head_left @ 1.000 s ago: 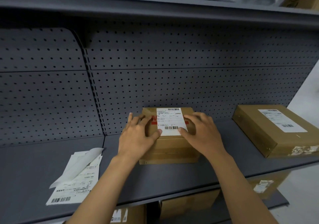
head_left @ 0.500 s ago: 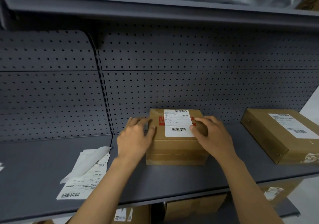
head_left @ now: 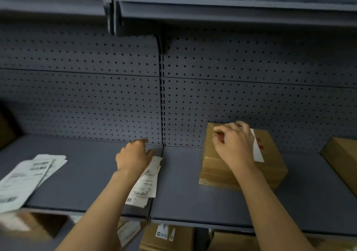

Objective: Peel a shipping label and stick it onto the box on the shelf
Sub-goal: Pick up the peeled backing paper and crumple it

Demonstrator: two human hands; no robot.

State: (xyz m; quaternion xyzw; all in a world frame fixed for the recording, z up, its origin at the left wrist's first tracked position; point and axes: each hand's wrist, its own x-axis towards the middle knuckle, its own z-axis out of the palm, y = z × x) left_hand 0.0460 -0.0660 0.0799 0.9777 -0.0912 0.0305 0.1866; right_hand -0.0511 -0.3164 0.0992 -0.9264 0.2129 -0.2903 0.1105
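Observation:
A brown cardboard box (head_left: 241, 171) stands on the grey shelf (head_left: 87, 173), right of the centre post. A white shipping label (head_left: 257, 150) is stuck on its top, mostly hidden by my right hand (head_left: 234, 144), which hovers over the box top with curled fingers holding nothing. My left hand (head_left: 134, 156) lies left of the box, fingers down over the top of a small stack of label sheets (head_left: 145, 185) on the shelf. I cannot tell whether it grips a sheet.
A second pile of label sheets (head_left: 25, 179) lies at the shelf's left end. Another brown box (head_left: 342, 160) sits at the right edge. A pegboard wall (head_left: 96, 96) backs the shelf. More boxes (head_left: 166, 237) sit on the shelf below. An upper shelf (head_left: 231, 9) carries bags.
The view has swung left. My left hand left the box and moved onto the stack of label sheets. My right hand lifted off the label and now hovers over the box.

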